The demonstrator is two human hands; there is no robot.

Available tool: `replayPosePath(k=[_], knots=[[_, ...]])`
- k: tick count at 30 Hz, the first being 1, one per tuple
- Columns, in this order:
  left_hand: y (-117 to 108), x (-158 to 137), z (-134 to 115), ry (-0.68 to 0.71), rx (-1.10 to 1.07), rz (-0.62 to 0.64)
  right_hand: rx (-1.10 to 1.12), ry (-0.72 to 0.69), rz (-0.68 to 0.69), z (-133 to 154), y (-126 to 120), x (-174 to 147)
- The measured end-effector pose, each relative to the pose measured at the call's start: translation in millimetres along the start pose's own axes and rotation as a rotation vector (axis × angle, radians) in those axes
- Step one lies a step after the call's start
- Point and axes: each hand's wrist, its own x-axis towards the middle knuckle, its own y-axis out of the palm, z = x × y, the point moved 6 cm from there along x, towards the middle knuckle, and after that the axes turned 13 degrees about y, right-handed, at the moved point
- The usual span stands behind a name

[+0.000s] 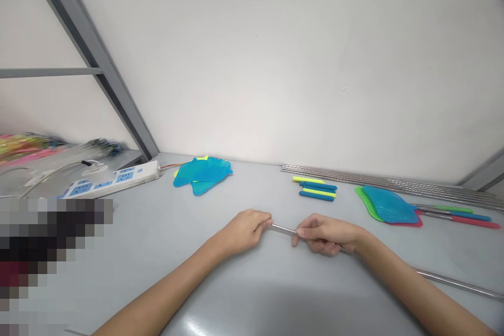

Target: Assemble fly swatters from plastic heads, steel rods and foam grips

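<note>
A thin, shiny metal rod (283, 229) runs between my two hands above the grey table. My left hand (249, 231) is closed around its left end, and the fingers hide the tip. Thumb and fingers of my right hand (323, 233) pinch the rod a short way to the right. Beyond my right wrist, a metal length in line with it reappears under the forearm and runs to the right edge. Beyond my hands lie several blue and yellow handle sleeves (318, 187). Blue and yellow mesh fly swatter heads (205, 174) lie stacked to the left.
Along the wall lies a bundle of metal rods (378, 181). Fly swatters with handles (394, 207), in blue, green and red, rest at the right. A white power strip (118, 181) and plastic-bagged items (47, 152) are at the left. A pixelated patch covers the lower left.
</note>
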Motion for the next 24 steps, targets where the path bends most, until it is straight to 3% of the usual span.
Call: replayPosePath(k=[13, 24], knots=[[8, -1, -12, 0.0, 0.03, 0.025, -0.058, 0.014, -0.037, 1, 3, 0], [7, 1, -7, -0.025, 0.003, 0.005, -0.038, 0.004, -0.067, 3, 4, 1]])
